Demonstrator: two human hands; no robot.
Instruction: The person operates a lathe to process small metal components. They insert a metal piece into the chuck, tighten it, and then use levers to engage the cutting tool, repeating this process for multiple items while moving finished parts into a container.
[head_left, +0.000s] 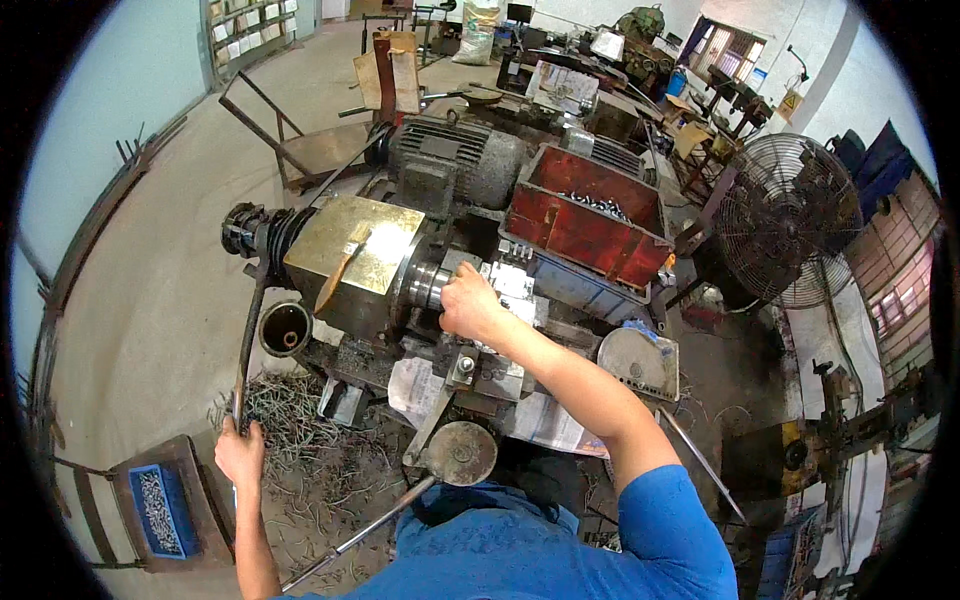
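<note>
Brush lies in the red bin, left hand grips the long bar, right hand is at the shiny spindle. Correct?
No: the head view shows the brush on the golden plate, not in the red bin. The left hand grips the long bar and the right hand is at the shiny spindle.

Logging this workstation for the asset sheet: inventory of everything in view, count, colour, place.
headstock box: 1, brass-toned top, left of centre
brush: 1, wooden handle, lying on box
finned motor: 1, grey, behind box
spindle piece: 1, silver, box's right side
bin: 1, red, right of motor, holding small shiny parts
crate: 1, blue, under bin
pot: 1, dark inside, below box
lever: 1, mostly dark, left
shavings: many, greyish, floor, lower left
tray: 1, blue, far lower left, holding metal parts
fan: 1, dark, right
background clutter: uncountable
left hand: 1, bare, gripping lever
right hand: 1, bare, at spindle piece
</note>
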